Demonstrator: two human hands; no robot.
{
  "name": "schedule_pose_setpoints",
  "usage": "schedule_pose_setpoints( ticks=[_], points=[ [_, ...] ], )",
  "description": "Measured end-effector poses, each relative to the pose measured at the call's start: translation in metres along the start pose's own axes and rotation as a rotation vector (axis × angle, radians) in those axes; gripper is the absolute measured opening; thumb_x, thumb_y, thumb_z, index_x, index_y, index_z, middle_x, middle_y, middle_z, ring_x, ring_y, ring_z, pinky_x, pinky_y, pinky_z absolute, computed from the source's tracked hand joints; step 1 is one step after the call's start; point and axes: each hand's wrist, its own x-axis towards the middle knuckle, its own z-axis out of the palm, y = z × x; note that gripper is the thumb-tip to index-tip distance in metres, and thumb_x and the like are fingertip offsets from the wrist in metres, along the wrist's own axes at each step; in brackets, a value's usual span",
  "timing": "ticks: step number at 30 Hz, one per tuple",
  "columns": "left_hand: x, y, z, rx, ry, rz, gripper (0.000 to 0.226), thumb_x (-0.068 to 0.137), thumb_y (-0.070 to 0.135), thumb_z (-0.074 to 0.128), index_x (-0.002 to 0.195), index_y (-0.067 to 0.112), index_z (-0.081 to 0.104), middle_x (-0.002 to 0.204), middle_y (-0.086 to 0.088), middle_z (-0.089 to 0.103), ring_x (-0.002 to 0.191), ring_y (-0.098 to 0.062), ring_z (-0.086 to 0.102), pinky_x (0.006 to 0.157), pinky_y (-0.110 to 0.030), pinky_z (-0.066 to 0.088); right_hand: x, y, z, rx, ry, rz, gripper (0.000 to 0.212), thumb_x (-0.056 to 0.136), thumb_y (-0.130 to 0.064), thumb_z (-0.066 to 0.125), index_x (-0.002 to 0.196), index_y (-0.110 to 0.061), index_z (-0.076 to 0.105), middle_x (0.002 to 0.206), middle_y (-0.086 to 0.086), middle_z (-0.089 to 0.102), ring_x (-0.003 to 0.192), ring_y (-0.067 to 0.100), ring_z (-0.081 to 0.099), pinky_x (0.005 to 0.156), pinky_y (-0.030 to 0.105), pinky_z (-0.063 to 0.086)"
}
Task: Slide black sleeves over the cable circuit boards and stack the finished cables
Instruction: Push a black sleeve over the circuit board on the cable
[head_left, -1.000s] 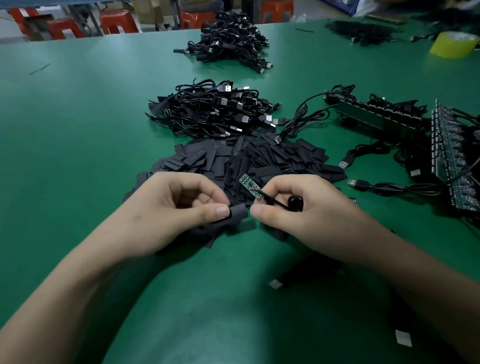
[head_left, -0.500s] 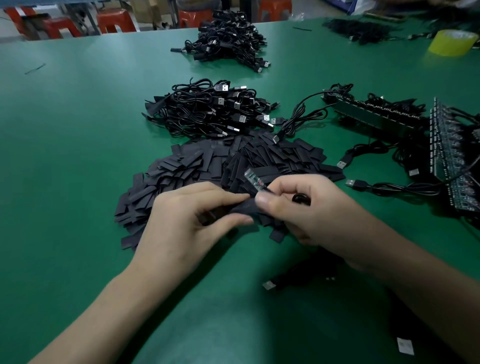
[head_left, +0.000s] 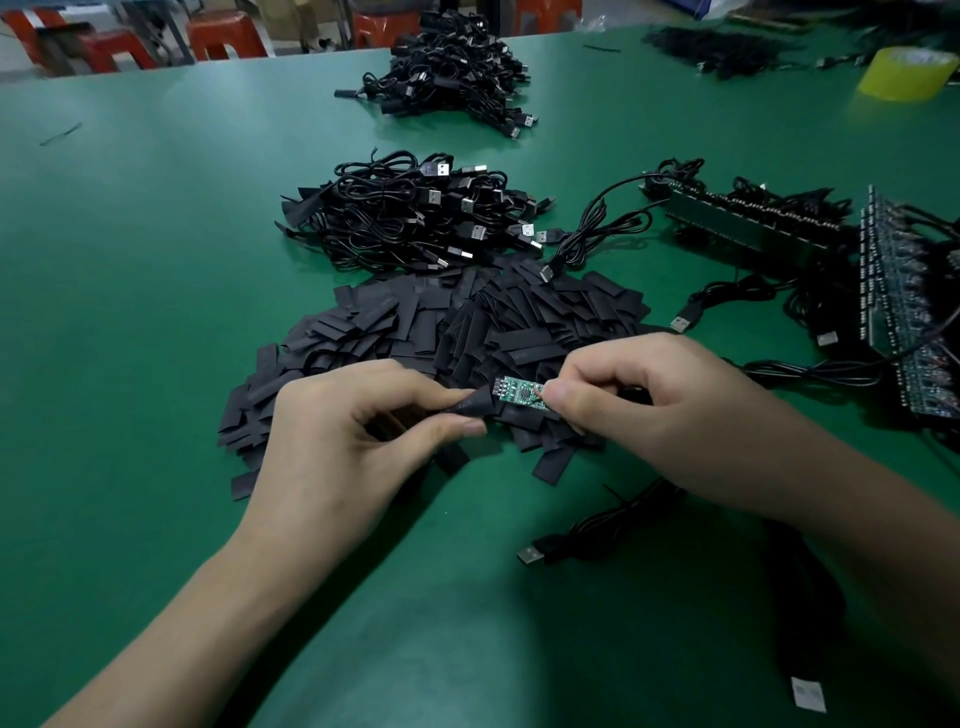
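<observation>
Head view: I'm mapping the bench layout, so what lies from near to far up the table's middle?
Loose USB plug → circuit board → pile of black sleeves → nearer cable heap → farther cable heap

A second ago the circuit board (head_left: 519, 391) stood tilted up and away in the right grip (head_left: 675, 410), clear of the sleeve (head_left: 475, 402) pinched by the left grip (head_left: 353, 447). Now the board lies nearly level, pointing left, and its free end meets the sleeve's open mouth. The left grip has turned, so its forefinger is above the sleeve and its thumb below.
</observation>
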Motion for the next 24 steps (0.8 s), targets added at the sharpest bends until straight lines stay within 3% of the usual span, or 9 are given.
schedule_pose_setpoints(
  ticks=[4, 7, 9, 15, 24],
  points=[
    [-0.0001, -0.0001, -0.0006, -0.01, -0.006, 0.018, 0.024, 0.076, 0.038, 0.082, 0.095, 0.023, 0.082, 0.074, 0.012, 0.071, 0.064, -0.005, 0.065, 0.061, -0.027, 0.051, -0.0006, 0.0014, 0.0002, -0.007, -0.016, -0.011, 0.04, 0.101, -0.045, 0.053, 0.07, -0.02, 0.054, 0.06, -0.007, 0.045, 0.054, 0.004, 0.037, 0.054, 0.034, 0.033],
    [0.0002, -0.0002, -0.0014, 0.009, -0.013, 0.048, 0.028, 0.078, 0.037, 0.081, 0.103, 0.024, 0.081, 0.077, 0.011, 0.069, 0.067, -0.004, 0.063, 0.065, -0.022, 0.049, -0.0008, 0.0027, 0.0001, 0.006, -0.037, -0.015, 0.041, 0.1, -0.049, 0.051, 0.071, -0.02, 0.053, 0.06, -0.008, 0.043, 0.055, 0.005, 0.037, 0.056, 0.041, 0.035],
    [-0.0001, -0.0001, -0.0006, 0.006, -0.018, 0.058, 0.031, 0.079, 0.036, 0.081, 0.108, 0.026, 0.079, 0.08, 0.009, 0.068, 0.068, -0.005, 0.061, 0.066, -0.018, 0.046, -0.0009, 0.0043, 0.0003, 0.017, -0.048, -0.014, 0.041, 0.102, -0.047, 0.052, 0.071, -0.019, 0.054, 0.059, -0.009, 0.043, 0.055, 0.005, 0.036, 0.056, 0.036, 0.033],
    [-0.0014, 0.0009, 0.0002, 0.023, -0.009, 0.085, 0.026, 0.082, 0.033, 0.079, 0.107, 0.025, 0.079, 0.086, 0.008, 0.068, 0.073, -0.006, 0.061, 0.068, -0.014, 0.043, -0.0023, 0.0065, 0.0014, 0.063, -0.088, -0.009, 0.039, 0.102, -0.042, 0.055, 0.07, -0.019, 0.055, 0.056, -0.009, 0.04, 0.05, 0.004, 0.033, 0.049, 0.02, 0.029],
    [-0.0004, -0.0008, -0.0043, 0.074, -0.116, 0.122, 0.025, 0.086, 0.031, 0.076, 0.11, 0.027, 0.079, 0.087, 0.01, 0.066, 0.078, -0.011, 0.065, 0.069, -0.016, 0.045, -0.0024, 0.008, 0.0028, 0.057, -0.091, -0.004, 0.04, 0.099, -0.043, 0.055, 0.073, -0.014, 0.057, 0.056, -0.007, 0.038, 0.05, 0.005, 0.033, 0.049, 0.02, 0.029]
  ],
)
